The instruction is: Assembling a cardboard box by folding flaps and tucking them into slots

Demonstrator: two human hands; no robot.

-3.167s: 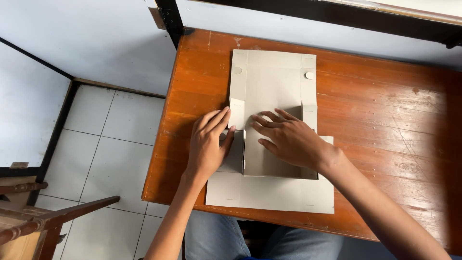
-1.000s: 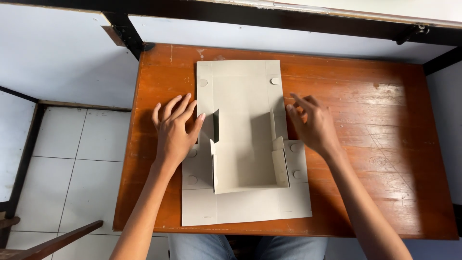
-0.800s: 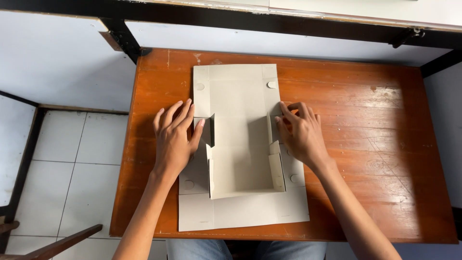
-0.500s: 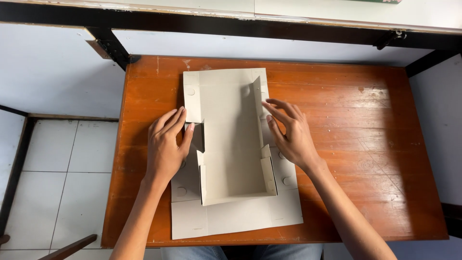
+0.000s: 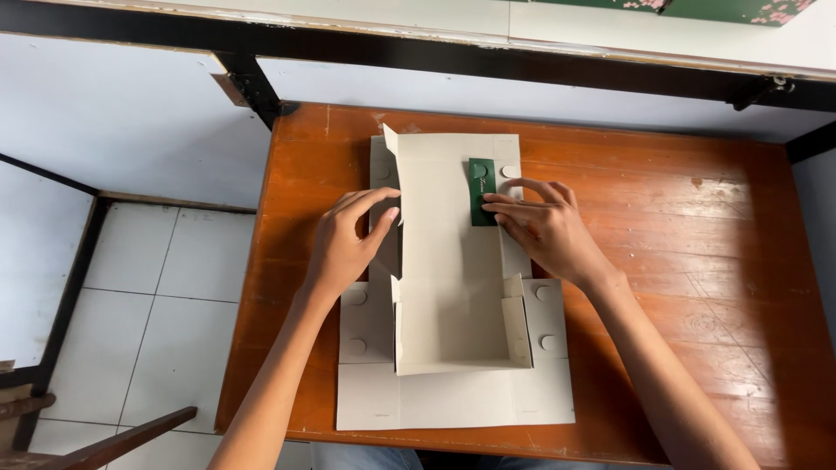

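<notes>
Head view, both hands (image 5: 344, 248) (image 5: 544, 231) folding grey cardboard box (image 5: 453, 287), wooden table (image 5: 697, 261)

Single head-worn view, looking steeply down from close above the worn reddish-brown wooden table (image 5: 697, 261); wall at 12 o'clock.

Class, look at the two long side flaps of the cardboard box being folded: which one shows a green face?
The flap under the right hand: its folded-over side flap shows a dark green face. The side flap by the left hand is plain grey.
</notes>
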